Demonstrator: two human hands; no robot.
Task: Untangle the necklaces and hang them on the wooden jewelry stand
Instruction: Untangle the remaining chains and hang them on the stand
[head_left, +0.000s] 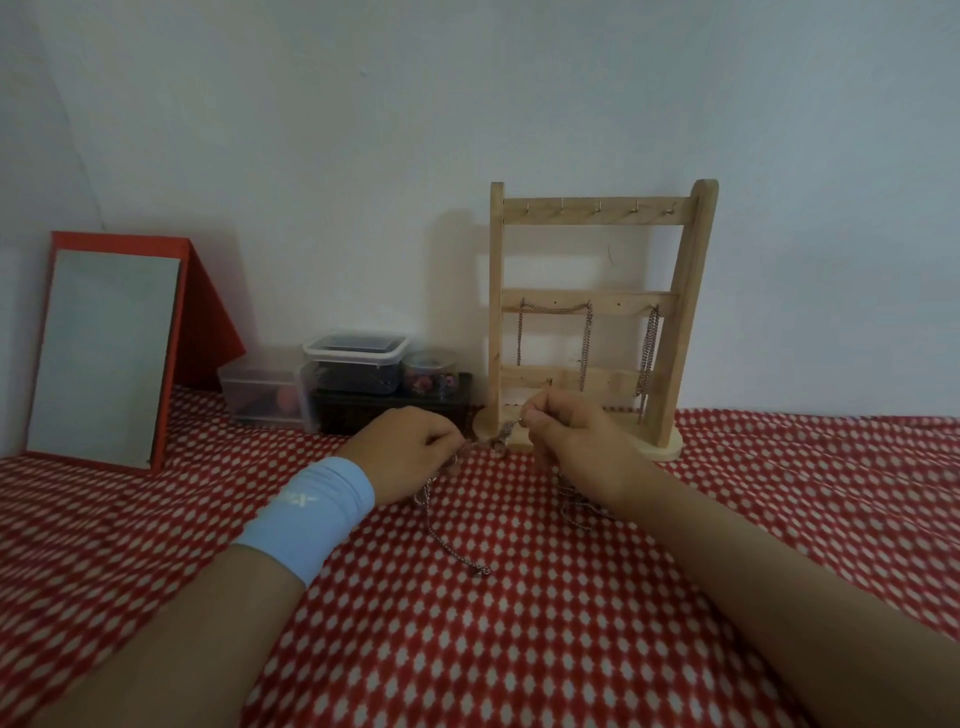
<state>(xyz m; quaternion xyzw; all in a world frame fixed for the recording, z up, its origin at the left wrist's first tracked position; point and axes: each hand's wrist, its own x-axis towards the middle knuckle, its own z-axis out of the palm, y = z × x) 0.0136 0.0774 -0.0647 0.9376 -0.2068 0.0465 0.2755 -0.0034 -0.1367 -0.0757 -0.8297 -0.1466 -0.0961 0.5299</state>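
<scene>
Both your hands pinch the tangled necklaces, held between left hand and right hand, with the wooden jewelry stand just beyond. Untangling seems underway; next, gently tease them apart.

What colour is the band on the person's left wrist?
Light blue; the wristband shows clearly in the head view.

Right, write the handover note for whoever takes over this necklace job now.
Left hand: pinches the tangled silver chain necklaces.
Right hand: pinches the same tangle from the other side.
Loose ends trail on the red-and-white patterned cloth.
Done: silver chains hang from the middle bar of the pale wooden jewelry stand.
Left: free the tangle, hang those necklaces; the top bar's small metal hooks are bare.
</scene>
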